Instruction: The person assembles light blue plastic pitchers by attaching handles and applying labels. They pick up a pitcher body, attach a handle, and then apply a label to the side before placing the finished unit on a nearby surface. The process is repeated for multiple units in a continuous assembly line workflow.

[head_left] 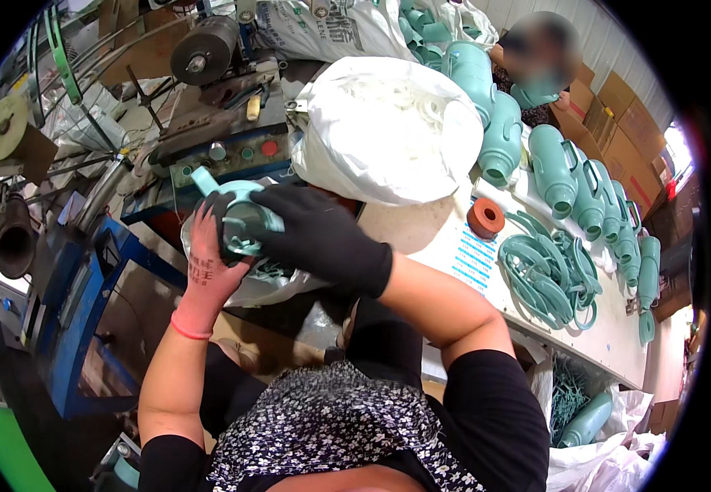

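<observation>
Over a white bag [269, 289] on my left, both my hands hold a teal plastic flask shell [245, 191], seen nearly end on, with a handle-like piece jutting to the upper left. My left hand [205, 246], in a pink glove with dark fingers, is wrapped round its left side. My right hand [322, 234], in a black glove, is closed over the right side of the rim; its fingertips are partly hidden. Teal strips show at the shell's lower opening and in the bag beneath.
A large white sack [331, 148] of pale plastic rings stands ahead. On the table [413, 234] lie teal flask shells [554, 168], looped teal strips [536, 275] and a brown tape roll [485, 218]. Blue-framed machinery [85, 328] is at left. A co-worker [536, 61] sits across, holding a teal piece.
</observation>
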### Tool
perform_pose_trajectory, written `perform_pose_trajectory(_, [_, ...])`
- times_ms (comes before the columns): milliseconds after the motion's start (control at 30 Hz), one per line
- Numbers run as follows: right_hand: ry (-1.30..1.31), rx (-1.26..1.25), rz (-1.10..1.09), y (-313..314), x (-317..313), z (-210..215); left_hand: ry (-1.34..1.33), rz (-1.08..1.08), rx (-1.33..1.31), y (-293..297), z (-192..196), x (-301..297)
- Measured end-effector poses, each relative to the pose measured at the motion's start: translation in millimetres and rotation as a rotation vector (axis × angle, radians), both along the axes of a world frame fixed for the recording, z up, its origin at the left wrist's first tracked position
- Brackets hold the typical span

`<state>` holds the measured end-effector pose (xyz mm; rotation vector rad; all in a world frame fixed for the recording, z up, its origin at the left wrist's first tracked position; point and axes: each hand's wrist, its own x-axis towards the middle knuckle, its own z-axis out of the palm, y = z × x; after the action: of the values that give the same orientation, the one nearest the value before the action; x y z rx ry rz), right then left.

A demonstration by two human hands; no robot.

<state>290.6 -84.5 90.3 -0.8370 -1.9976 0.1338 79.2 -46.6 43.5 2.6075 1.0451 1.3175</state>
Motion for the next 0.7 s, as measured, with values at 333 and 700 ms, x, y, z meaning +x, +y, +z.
perform_pose_trajectory(333, [-0.370, -0.238, -0.713, 171.2, 247.1, -89.3, -0.449, -0.175, 0.010, 6.5, 3.7, -12.2])
perform_pose_trajectory(700, [0.505, -0.370, -0.584, 141.3, 237.0, -57.7, -0.502, 0.047, 0.320, -104.6, 82.7, -57.9])
